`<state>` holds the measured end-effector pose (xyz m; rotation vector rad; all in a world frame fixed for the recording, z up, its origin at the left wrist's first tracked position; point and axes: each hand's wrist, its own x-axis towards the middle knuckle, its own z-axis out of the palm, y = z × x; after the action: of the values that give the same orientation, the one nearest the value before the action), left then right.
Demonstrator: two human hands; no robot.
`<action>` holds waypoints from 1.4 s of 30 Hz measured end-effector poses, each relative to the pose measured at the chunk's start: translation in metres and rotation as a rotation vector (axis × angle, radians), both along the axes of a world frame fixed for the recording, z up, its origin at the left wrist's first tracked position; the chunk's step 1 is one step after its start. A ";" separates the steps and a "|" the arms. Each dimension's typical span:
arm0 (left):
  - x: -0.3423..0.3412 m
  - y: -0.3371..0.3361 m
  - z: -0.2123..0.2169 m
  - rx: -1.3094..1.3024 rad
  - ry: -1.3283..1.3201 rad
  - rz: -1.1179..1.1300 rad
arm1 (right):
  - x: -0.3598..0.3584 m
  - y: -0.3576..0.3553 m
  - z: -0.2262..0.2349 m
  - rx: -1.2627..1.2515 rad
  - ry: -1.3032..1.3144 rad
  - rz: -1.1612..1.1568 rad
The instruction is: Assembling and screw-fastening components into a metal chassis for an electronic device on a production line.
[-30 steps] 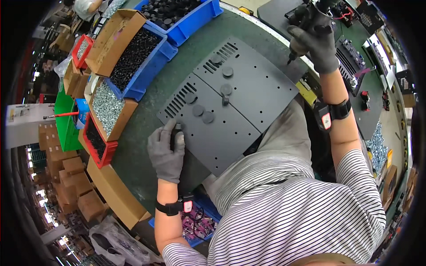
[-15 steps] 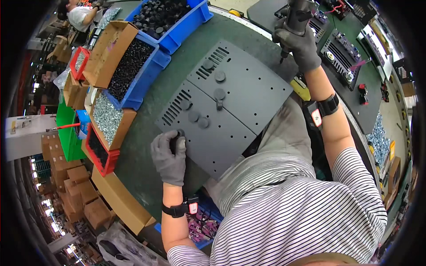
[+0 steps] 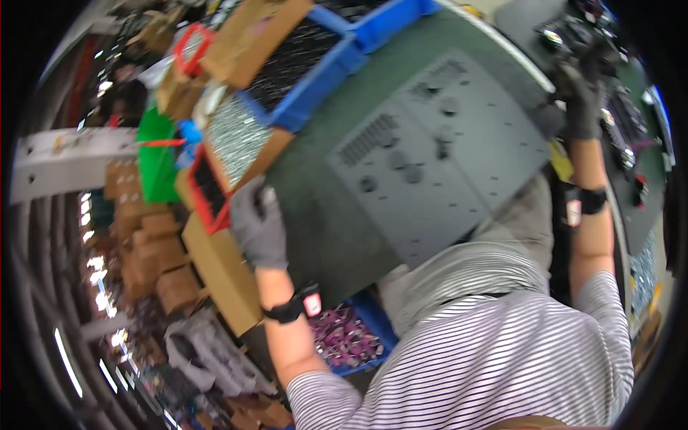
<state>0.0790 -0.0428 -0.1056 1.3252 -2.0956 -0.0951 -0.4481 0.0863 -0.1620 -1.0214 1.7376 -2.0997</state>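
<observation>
My left hand [image 3: 259, 223], in a grey glove, is at the edge of a red tray [image 3: 221, 223] of dark small parts. Its thumb and fingers look slightly apart, with nothing visible between them, though motion smears them. At the upper right my gloved right hand [image 3: 582, 104] is closed around a dark power screwdriver [image 3: 598, 59], which is blurred. Between the hands lie two grey perforated metal panels [image 3: 437, 208], side by side. Several round black rubber feet [image 3: 368, 184] rest on them.
Blue bins [image 3: 326, 89] of black parts and a cardboard box of silver screws [image 3: 240, 140] line the left edge. A blue bin [image 3: 351, 340] of purple parts sits beside my waist. Dark heatsink-like assemblies [image 3: 622, 129] stand at the right.
The view has swung, shifting the bench to the right. My left hand has left the panel's corner for the red tray, and a black foot stays there. The right hand still grips the screwdriver.
</observation>
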 end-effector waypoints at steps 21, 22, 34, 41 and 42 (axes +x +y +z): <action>0.025 -0.191 -0.021 0.535 -0.309 0.129 | 0.038 -0.002 0.030 -0.085 -0.035 0.192; 0.025 -0.194 -0.021 0.561 -0.248 0.186 | 0.038 -0.003 0.031 -0.070 0.006 0.208; 0.106 -0.214 -0.016 1.347 1.519 -0.043 | 0.041 -0.009 0.035 0.012 0.012 0.246; 0.112 -0.203 -0.024 1.288 1.719 -0.361 | 0.043 -0.015 0.032 0.029 0.031 0.191; 0.109 -0.199 -0.021 1.291 1.721 -0.397 | 0.043 -0.015 0.033 0.034 0.013 0.192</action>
<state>0.1882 -0.2420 -0.1264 0.6164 -0.5041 -2.0920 -0.4051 0.0717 -0.1294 -1.1449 1.6047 -1.9430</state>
